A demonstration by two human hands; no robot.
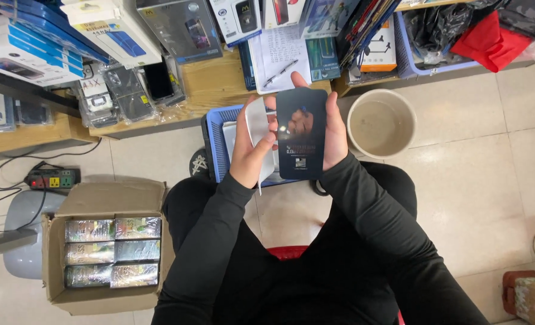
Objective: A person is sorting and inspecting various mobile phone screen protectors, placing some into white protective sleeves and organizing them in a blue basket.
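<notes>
A seated person in black sleeves works over the floor, seen from above. At far left, a power strip lies on the tiles beside one open cardboard box, which holds six foil-wrapped packs in three rows of two. Above it, a wooden worktop carries stacked retail boxes and clear-wrapped phone cases, too many and too overlapped to count. In the middle, one blue plastic basket sits under the hands; its contents are mostly hidden. The left hand pinches one white sleeve between thumb and fingers. The right hand closes around the edge of one dark glossy screen protector, held just above the basket, its long axis running upright in the view, its top end toward the worktop. To the right stands one round beige bucket, nothing visible inside.
</notes>
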